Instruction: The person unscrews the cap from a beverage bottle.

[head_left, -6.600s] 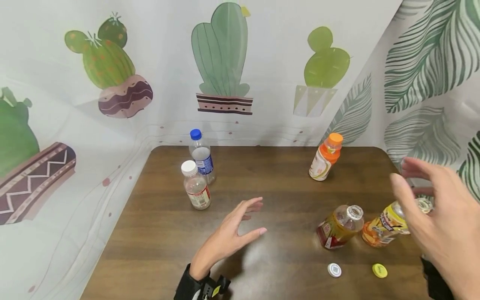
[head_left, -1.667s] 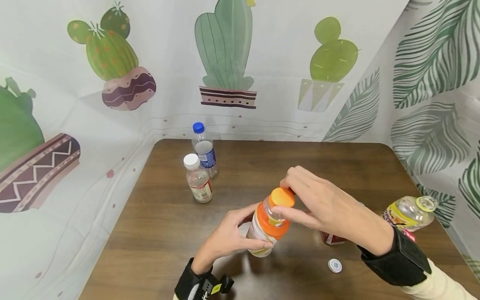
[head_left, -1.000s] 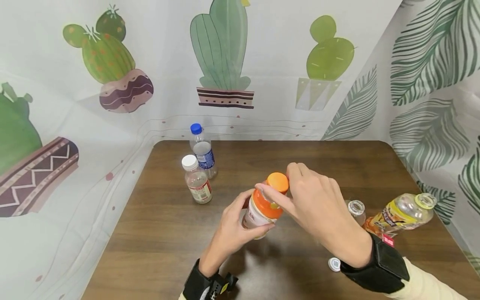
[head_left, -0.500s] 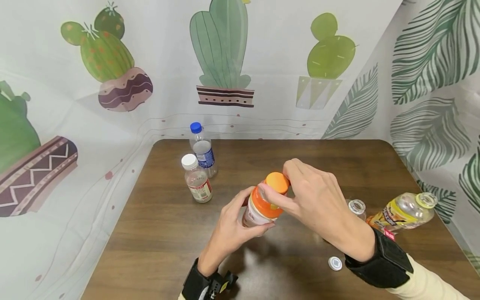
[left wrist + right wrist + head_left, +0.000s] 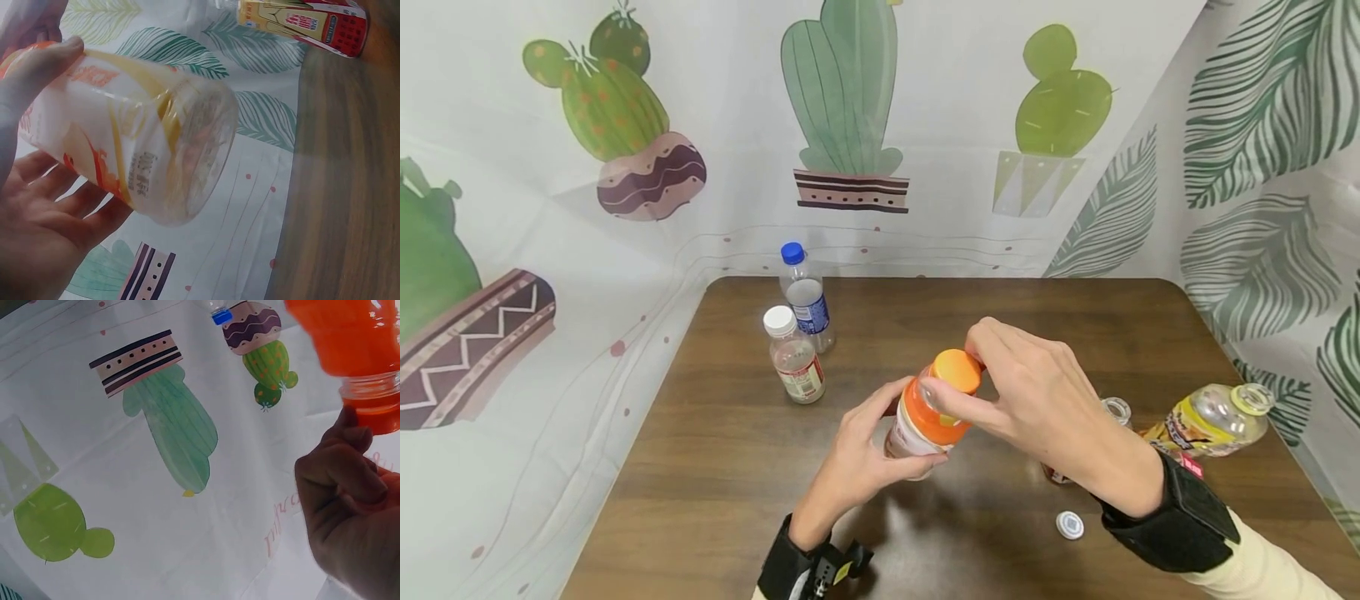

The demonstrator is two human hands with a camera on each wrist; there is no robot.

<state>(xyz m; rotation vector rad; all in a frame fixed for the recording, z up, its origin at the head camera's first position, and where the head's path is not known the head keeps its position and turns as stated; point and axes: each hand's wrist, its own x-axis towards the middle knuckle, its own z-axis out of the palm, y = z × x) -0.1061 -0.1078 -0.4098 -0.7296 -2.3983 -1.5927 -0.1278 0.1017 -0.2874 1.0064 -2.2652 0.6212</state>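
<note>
Tilted above the table, an orange plastic drink bottle [image 5: 925, 425] with a white lower label is gripped by my left hand [image 5: 859, 462], thumb on the near side and fingers round the far side. Its clear base [image 5: 200, 156] faces the left wrist camera. My right hand [image 5: 1037, 396] pinches the orange cap [image 5: 957, 371] between thumb and curled fingers. In the right wrist view the cap [image 5: 381, 420] sits at the threaded neck [image 5: 369, 386], with a strip of clear thread showing above it.
A blue-capped bottle [image 5: 808, 304] and a white-capped bottle [image 5: 797, 367] stand at the left on the brown table [image 5: 715, 483]. At the right are an uncapped yellow-labelled bottle [image 5: 1210, 421] and another uncapped bottle [image 5: 1117, 408], partly behind my forearm. A loose white cap [image 5: 1070, 525] lies nearer.
The orange bottle went from standing at the back right into my left hand, and my right hand took its cap. Over the last second the bottle stays put while the right hand shifts slightly.
</note>
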